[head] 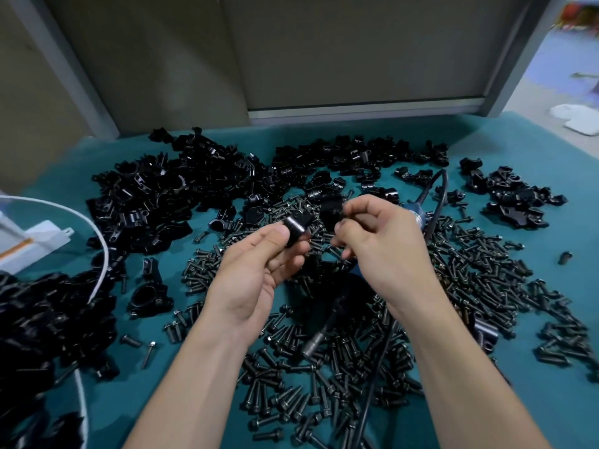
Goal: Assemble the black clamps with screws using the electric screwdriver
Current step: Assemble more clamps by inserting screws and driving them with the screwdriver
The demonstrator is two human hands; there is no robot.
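Above the middle of the teal surface (pixel 518 140), in the head view, both hands are raised with small black parts held just apart from each other. The left hand (pixel 256 270) has its grip clamped on a black clamp piece (pixel 295 231), thumb against fingers. The right hand (pixel 385 244) pinches a second black part (pixel 332 210), too blurred to identify further. The electric screwdriver (pixel 316 341) lies on the surface below the right hand, amid loose screws (pixel 470 270).

The likeliest slip, I judge, is a part dropping from these light fingertip holds. It would vanish among the screws or the clamp heap (pixel 155 196). Mating the parts askew would leave the screw holes misaligned and invite a cross-threaded screw. The screwdriver's cable (pixel 440 189) runs close to the right hand and could snag on a reach.
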